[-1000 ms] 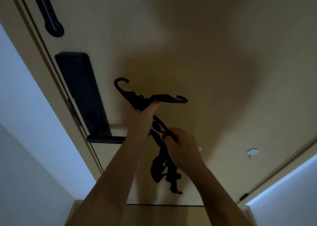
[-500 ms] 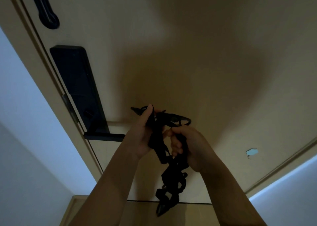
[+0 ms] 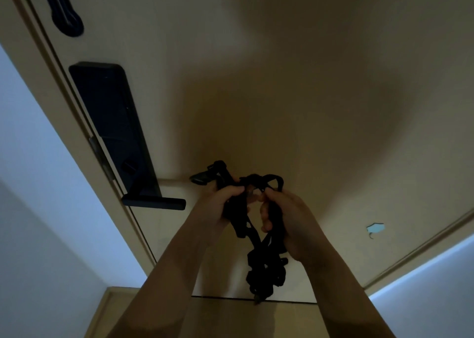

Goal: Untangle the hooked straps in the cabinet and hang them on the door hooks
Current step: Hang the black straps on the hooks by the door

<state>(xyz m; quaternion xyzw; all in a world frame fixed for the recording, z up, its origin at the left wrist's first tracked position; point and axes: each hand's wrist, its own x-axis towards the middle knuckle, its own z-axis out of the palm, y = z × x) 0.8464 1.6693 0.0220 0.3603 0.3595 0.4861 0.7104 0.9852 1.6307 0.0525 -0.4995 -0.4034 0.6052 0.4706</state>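
straps (image 3: 256, 237) bunched between left hand (image 3: 218, 209), right hand (image 3: 287, 217)

Two hands — left hand (image 3: 218, 206), right hand (image 3: 289, 219). One tangled bundle of straps (image 3: 256, 235), strap count unclear. One door (image 3: 282, 68) — one lock plate (image 3: 112, 129).

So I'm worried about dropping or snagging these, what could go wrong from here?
The tangled black hooked straps are pinched only near the top by the left hand and right hand; the knotted lower clump dangles free, so pulling apart may tighten it. A loose hook pokes toward the black lever door handle and might catch it. Dim light hides the knot.
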